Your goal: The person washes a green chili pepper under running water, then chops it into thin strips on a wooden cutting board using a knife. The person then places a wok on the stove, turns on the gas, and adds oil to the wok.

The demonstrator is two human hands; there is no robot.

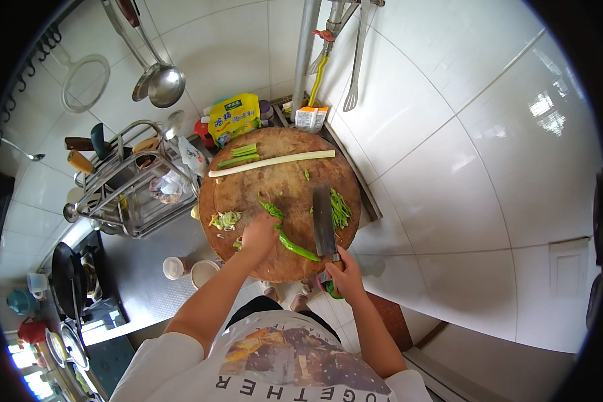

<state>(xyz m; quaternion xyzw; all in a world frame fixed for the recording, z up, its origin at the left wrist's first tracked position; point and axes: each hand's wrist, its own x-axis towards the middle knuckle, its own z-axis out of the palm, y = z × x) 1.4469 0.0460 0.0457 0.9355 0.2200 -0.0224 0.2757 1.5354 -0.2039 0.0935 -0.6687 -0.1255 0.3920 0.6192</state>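
Observation:
My left hand [262, 233] rests on a round wooden chopping block [281, 193], its fingertips closed around a long green chili pepper [297, 247]. A curled green piece [270, 206] pokes out beyond those fingers; whether it belongs to the same pepper is hidden. In my right hand [346, 274] is the handle of a cleaver [324, 221], whose broad blade lies over the right part of the block. Beside the blade is a pile of cut green pepper [340, 208]. Sliced scallion [225, 220] sits at the left. A long pale scallion stalk [271, 163] crosses the far part, near short green stalks [238, 155].
A metal rack [135, 176] with knives stands left of the block. Behind are a yellow seasoning pouch [235, 118] and a metal pipe [305, 55]. Two round containers [205, 273] are at the near left. A tiled wall [432, 166] closes the right side.

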